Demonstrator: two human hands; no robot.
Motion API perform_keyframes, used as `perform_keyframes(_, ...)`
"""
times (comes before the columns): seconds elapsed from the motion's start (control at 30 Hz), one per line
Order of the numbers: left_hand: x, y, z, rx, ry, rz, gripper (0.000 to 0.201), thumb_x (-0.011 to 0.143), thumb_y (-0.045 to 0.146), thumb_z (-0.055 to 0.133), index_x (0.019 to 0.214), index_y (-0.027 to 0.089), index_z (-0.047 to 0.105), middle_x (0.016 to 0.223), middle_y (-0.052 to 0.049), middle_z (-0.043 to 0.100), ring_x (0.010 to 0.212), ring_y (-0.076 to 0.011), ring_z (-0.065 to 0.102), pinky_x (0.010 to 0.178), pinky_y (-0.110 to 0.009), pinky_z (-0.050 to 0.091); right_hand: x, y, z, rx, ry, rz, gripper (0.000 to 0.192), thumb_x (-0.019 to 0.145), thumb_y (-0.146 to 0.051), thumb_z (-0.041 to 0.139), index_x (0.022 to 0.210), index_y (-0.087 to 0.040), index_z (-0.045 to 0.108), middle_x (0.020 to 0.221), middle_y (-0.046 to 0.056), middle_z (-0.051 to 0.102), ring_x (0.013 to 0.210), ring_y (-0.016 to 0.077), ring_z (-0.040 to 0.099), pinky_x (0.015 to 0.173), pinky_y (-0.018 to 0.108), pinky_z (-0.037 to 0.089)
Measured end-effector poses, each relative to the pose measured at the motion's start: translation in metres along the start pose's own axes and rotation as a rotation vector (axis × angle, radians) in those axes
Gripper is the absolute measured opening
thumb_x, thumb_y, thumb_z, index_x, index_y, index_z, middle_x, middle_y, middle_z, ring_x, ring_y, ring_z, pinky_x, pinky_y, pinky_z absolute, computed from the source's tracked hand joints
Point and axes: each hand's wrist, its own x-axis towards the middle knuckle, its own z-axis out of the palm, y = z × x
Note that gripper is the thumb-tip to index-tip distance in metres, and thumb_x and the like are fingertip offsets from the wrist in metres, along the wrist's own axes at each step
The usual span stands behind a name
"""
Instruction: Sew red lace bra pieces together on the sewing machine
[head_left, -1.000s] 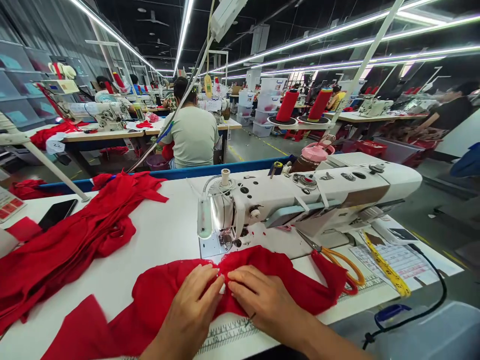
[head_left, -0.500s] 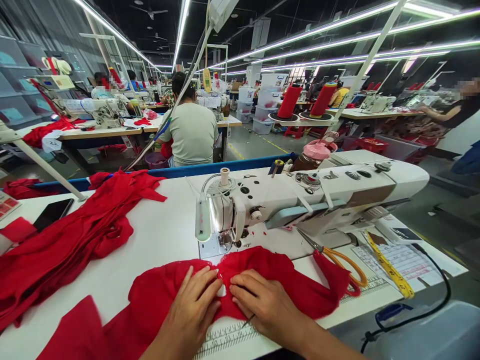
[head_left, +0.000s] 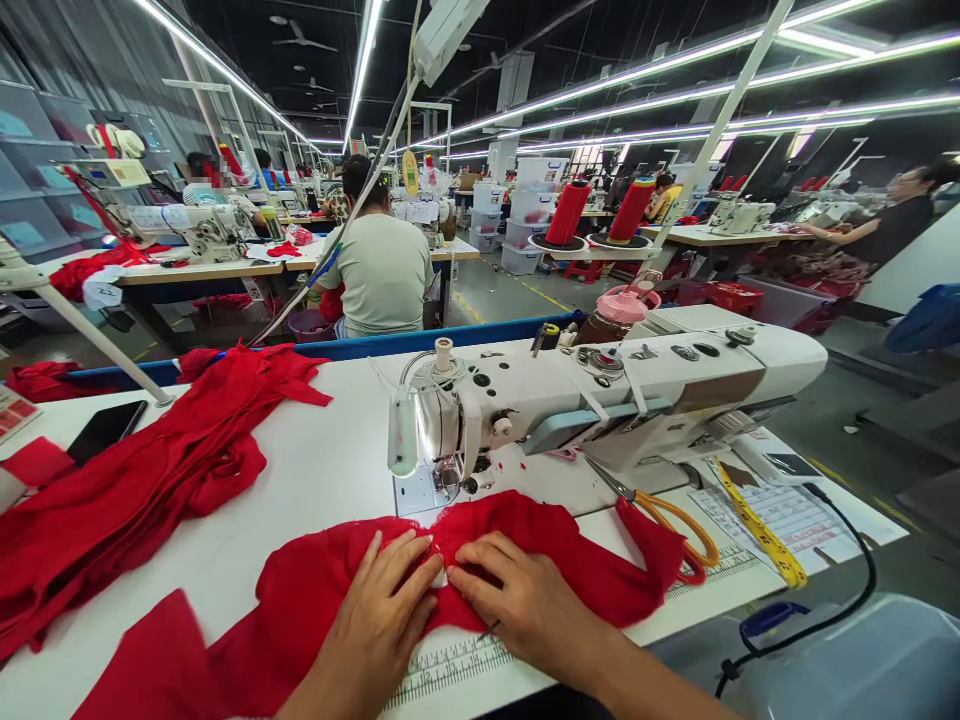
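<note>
Red fabric (head_left: 517, 525) lies bunched on the sewing table in front of the machine's needle area. My left hand (head_left: 386, 590) rests on it with fingers stretched out and slightly apart. My right hand (head_left: 517, 595) has its fingers drawn together, pinching the fabric close to the left fingertips. Between the hands shows a small white label (head_left: 440, 578), partly covered by fingers. A thin dark pointed tool (head_left: 486, 633) peeks out from under my right palm; its kind is hidden. Just beyond the fabric stands the white sewing machine (head_left: 585, 395), its presser foot (head_left: 448, 478) close by.
Orange-handled scissors (head_left: 675, 520) and a yellow tape measure (head_left: 757, 525) lie right. A printed ruler (head_left: 450, 660) runs along the table's front edge. More red fabric (head_left: 150, 480) and a phone (head_left: 107, 432) are at left. A co-worker (head_left: 381, 260) sits ahead, back turned.
The view has shifted slightly, so the machine appears further left. My right fingers have moved a little closer to my left ones, covering more of the white label.
</note>
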Motion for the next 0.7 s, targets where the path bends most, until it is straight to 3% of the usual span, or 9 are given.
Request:
perform_keyframes(0.23, 0.002, 0.003, -0.001, -0.006, -0.025, -0.046, 0.041, 0.102, 0.02, 0.047, 0.141, 0.027, 0.055, 0.136, -0.009, 0.064, 0.128, -0.0272, 0.061, 0.106, -0.062, 0.049, 0.001, -0.002, -0.004, -0.092, -0.106, 0.007, 0.053, 0.079, -0.001, 0.06, 0.126, -0.023, 0.058, 0.118, 0.007, 0.067, 0.102, 0.024, 0.058, 0.047, 0.019, 0.041)
perform_keyframes(0.43, 0.002, 0.002, -0.004, -0.055, -0.054, -0.075, 0.043, 0.101, 0.022, 0.05, 0.144, 0.029, 0.052, 0.139, -0.008, 0.063, 0.129, -0.0268, 0.06, 0.109, -0.062, 0.047, -0.004, 0.002, -0.007, -0.065, -0.083, -0.059, 0.053, 0.083, 0.0, 0.053, 0.132, -0.02, 0.057, 0.125, 0.01, 0.067, 0.11, 0.0253, 0.059, 0.051, 0.021, 0.047)
perform_keyframes(0.6, 0.013, -0.001, -0.015, -0.185, 0.106, -0.158, 0.029, 0.104, 0.022, 0.045, 0.13, 0.023, 0.058, 0.129, -0.01, 0.067, 0.122, -0.0228, 0.065, 0.1, -0.042, 0.06, 0.01, 0.005, -0.017, 0.11, 0.089, 0.016, 0.035, 0.096, -0.006, 0.047, 0.124, -0.02, 0.062, 0.117, 0.01, 0.07, 0.108, 0.022, 0.063, 0.072, 0.028, 0.058)
perform_keyframes(0.7, 0.018, -0.004, -0.017, -0.245, 0.116, -0.145, 0.023, 0.105, 0.021, 0.043, 0.12, 0.024, 0.061, 0.122, -0.007, 0.07, 0.114, -0.0191, 0.068, 0.098, -0.035, 0.061, 0.022, 0.006, -0.013, 0.15, 0.17, 0.032, 0.028, 0.1, -0.011, 0.047, 0.118, -0.02, 0.066, 0.111, 0.009, 0.073, 0.104, 0.0203, 0.065, 0.076, 0.028, 0.059)
